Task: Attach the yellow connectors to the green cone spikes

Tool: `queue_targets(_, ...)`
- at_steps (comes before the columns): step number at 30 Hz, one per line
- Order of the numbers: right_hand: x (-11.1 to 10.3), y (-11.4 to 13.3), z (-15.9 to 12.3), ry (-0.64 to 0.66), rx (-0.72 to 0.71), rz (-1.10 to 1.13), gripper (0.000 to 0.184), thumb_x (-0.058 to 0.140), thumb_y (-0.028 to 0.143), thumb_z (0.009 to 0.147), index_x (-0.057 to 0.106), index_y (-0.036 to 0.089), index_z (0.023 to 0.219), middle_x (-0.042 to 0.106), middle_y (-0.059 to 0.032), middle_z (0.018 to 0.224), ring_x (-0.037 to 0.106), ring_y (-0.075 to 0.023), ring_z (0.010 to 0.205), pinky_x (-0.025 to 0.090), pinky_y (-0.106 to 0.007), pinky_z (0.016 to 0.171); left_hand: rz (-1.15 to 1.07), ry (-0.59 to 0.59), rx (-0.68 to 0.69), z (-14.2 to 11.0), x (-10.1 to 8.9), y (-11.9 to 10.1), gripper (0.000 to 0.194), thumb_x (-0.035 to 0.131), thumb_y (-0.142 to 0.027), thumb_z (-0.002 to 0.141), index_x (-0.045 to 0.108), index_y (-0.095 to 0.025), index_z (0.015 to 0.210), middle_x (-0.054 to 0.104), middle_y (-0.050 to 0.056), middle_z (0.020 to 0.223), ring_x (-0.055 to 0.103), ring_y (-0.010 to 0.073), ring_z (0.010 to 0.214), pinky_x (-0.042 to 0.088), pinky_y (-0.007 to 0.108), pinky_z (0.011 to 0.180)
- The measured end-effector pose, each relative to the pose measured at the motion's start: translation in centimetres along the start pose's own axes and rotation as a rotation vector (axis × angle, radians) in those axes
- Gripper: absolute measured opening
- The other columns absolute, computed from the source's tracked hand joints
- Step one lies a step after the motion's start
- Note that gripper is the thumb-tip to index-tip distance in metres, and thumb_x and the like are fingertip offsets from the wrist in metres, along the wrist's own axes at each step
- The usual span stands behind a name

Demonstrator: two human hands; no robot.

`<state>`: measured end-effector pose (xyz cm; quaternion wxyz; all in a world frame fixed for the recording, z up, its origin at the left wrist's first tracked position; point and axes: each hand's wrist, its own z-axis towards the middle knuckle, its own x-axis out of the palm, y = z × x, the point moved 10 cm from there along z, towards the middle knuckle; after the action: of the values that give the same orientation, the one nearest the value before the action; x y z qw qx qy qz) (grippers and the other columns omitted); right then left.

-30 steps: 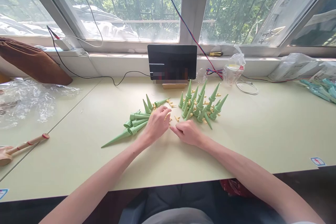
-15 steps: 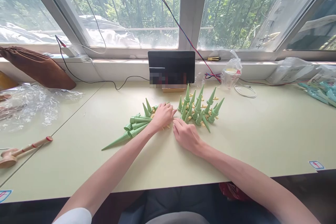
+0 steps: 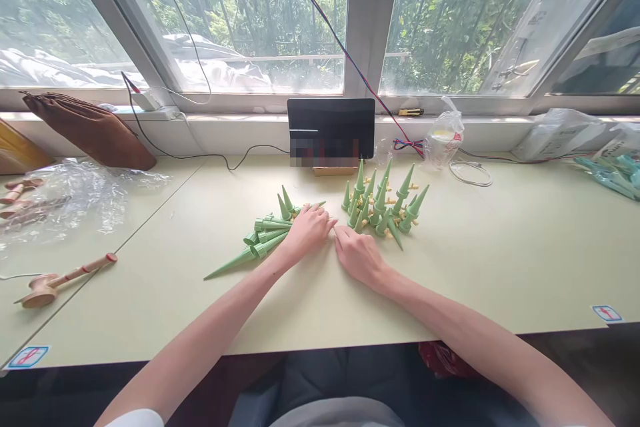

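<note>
My left hand (image 3: pixel 311 232) is palm down at the right end of a pile of green plastic cone spikes (image 3: pixel 270 236), its fingers bent and together. Beside it my right hand (image 3: pixel 361 255) is closed, its fingertips almost meeting the left thumb. Whatever either hand holds is hidden beneath the fingers. Just beyond my right hand stands a cluster of green spikes (image 3: pixel 381 199), mostly points up, with small yellow valve-like pieces (image 3: pixel 413 186) on their sides. Two more spikes (image 3: pixel 286 200) stand upright behind the left pile.
A dark tablet (image 3: pixel 332 127) leans on a small stand at the back. Left lie a wooden kendama-like toy (image 3: pixel 83 271), crumpled clear plastic (image 3: pixel 95 203) and a brown pouch (image 3: pixel 95 128). A bagged cup (image 3: pixel 444 140) and coiled white cable (image 3: pixel 471 174) are back right.
My left hand has shifted right and turned palm down over the small yellow pieces. My right hand's extended finger has curled in, and the hands are closer together. The view has shifted slightly.
</note>
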<state>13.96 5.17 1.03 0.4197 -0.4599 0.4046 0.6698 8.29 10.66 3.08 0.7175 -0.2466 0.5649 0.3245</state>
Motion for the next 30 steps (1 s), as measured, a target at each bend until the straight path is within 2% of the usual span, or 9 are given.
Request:
queue_targets(6, 0.2, 0.5, 0.1, 0.031, -0.040, -0.002, 0.030, 0.030, 0.018, 0.104, 0.060, 0.014, 0.107, 0.069, -0.0091, 0.103, 0.066, -0.0164, 0.071, 0.027, -0.029, 0.053, -0.033, 0.009, -0.010, -0.9, -0.7, -0.2, 0.038, 0.039, -0.029, 0.102, 0.063, -0.014, 0.076, 0.068, 0.010, 0.079, 0.065, 0.0246, 0.090, 0.038, 0.045, 0.105)
queue_targets(10, 0.2, 0.6, 0.1, 0.034, -0.067, 0.046, 0.028, 0.032, 0.016, 0.102, 0.059, 0.015, 0.106, 0.069, -0.0083, 0.104, 0.066, -0.0157, 0.072, 0.029, -0.027, 0.054, -0.076, -0.025, -0.008, -1.4, -1.5, -0.4, 0.033, 0.038, -0.025, 0.102, 0.062, -0.014, 0.082, 0.068, 0.009, 0.083, 0.066, 0.0232, 0.086, 0.038, 0.047, 0.107)
queue_targets(12, 0.1, 0.6, 0.1, 0.036, -0.085, 0.071, 0.027, 0.034, 0.013, 0.100, 0.058, 0.016, 0.109, 0.069, -0.0079, 0.105, 0.066, -0.0159, 0.074, 0.029, -0.027, 0.055, -0.127, -0.067, 0.012, -1.9, -2.1, -0.8, 0.030, 0.038, -0.022, 0.101, 0.062, -0.015, 0.086, 0.068, 0.009, 0.088, 0.066, 0.0227, 0.087, 0.042, 0.046, 0.103)
queue_targets(14, 0.1, 0.6, 0.1, 0.043, -0.099, 0.085, 0.027, 0.036, 0.010, 0.098, 0.058, 0.016, 0.112, 0.068, -0.0079, 0.105, 0.066, -0.0164, 0.077, 0.030, -0.026, 0.056, -0.202, -0.103, -0.002, -2.7, -2.7, -0.7, 0.027, 0.038, -0.021, 0.100, 0.063, -0.017, 0.091, 0.069, 0.009, 0.094, 0.066, 0.0231, 0.091, 0.050, 0.039, 0.090)
queue_targets(17, 0.2, 0.3, 0.2, 0.052, -0.093, 0.092, 0.028, 0.037, 0.007, 0.097, 0.057, 0.017, 0.112, 0.067, -0.0081, 0.109, 0.067, -0.0169, 0.081, 0.031, -0.025, 0.056, -0.264, -0.149, -0.102, -4.4, -3.8, 0.5, 0.020, 0.046, -0.025, 0.098, 0.065, -0.019, 0.101, 0.070, 0.008, 0.098, 0.066, 0.0247, 0.095, 0.051, 0.035, 0.077)
queue_targets(20, 0.3, 0.1, 0.2, 0.050, -0.080, 0.093, 0.030, 0.036, 0.004, 0.097, 0.057, 0.018, 0.114, 0.067, -0.0079, 0.112, 0.067, -0.0163, 0.081, 0.033, -0.024, 0.058, -0.229, -0.161, -0.232, -6.3, -5.1, 2.7, 0.016, 0.050, -0.025, 0.095, 0.066, -0.020, 0.095, 0.069, 0.007, 0.092, 0.066, 0.0231, 0.083, 0.050, 0.033, 0.070)
queue_targets(24, -0.1, -0.1, 0.2, 0.017, -0.059, 0.093, 0.034, 0.036, 0.005, 0.097, 0.053, 0.018, 0.124, 0.066, -0.0084, 0.112, 0.066, -0.0154, 0.077, 0.036, -0.025, 0.059, -0.103, -0.045, -0.397, -8.6, -5.4, 6.0, 0.010, 0.056, -0.025, 0.090, 0.064, -0.021, 0.087, 0.066, 0.005, 0.089, 0.061, 0.0210, 0.069, 0.043, 0.032, 0.058)
queue_targets(30, -0.3, -0.3, 0.2, 0.024, -0.031, 0.077, 0.029, 0.039, 0.009, 0.098, 0.053, 0.017, 0.122, 0.065, -0.0075, 0.110, 0.066, -0.0151, 0.074, 0.037, -0.025, 0.058, -0.028, 0.076, -0.473, -10.2, -4.3, 7.8, 0.011, 0.053, -0.025, 0.087, 0.060, -0.022, 0.080, 0.065, 0.004, 0.092, 0.061, 0.0203, 0.069, 0.041, 0.031, 0.057)
